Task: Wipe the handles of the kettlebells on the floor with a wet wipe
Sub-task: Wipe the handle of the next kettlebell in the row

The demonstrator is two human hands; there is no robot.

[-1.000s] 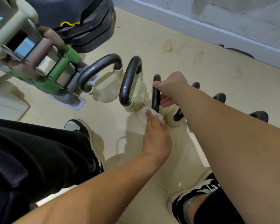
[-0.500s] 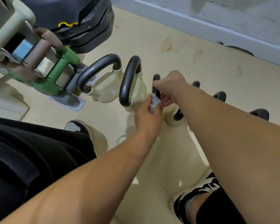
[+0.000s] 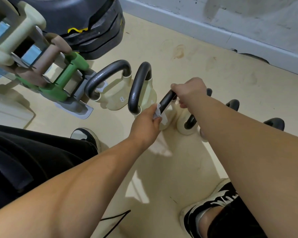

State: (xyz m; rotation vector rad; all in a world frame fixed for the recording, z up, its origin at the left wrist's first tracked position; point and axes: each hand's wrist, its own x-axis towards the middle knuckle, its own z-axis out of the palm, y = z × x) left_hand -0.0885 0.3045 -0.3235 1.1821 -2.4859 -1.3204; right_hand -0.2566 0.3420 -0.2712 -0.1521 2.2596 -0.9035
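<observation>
Several cream kettlebells with black handles stand in a row on the floor. My right hand (image 3: pixel 189 91) grips the top of the third kettlebell's handle (image 3: pixel 166 101) and tilts it. My left hand (image 3: pixel 147 123) pinches a white wet wipe (image 3: pixel 159 114) against the lower near part of that same handle. To the left stand the kettlebell marked 8 (image 3: pixel 113 98) and a second kettlebell (image 3: pixel 141 88). Further handles (image 3: pixel 232 103) show behind my right forearm, partly hidden.
A rack of cream, brown and green dumbbells (image 3: pixel 46 71) stands at the left, with stacked black weight plates (image 3: pixel 91 23) behind it. A grey skirting board (image 3: pixel 213 36) runs along the wall. My two black-and-white shoes (image 3: pixel 86 136) rest on the beige floor.
My left hand rose from the kettlebell's base to the handle with the wipe. The handle has tilted left under my right hand.
</observation>
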